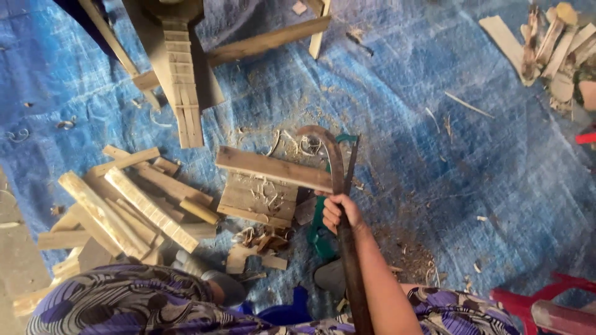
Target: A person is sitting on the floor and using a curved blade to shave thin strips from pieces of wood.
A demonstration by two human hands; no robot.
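Gripping the long, dark curved blade (343,205) partway along its length, the right hand (339,214) has its fingers wrapped fully closed round the tool, whose hooked tip arches over the wooden plank (273,169) lying on the blue tarpaulin (434,124) amid shavings and a pile of split wood pieces (124,211); the left hand is out of view. Judged from the head view, the blade appears rigid, heavy and top-weighted, so a firm hold below the curve seems suitable, while the plank looks light, stiff and splintery.
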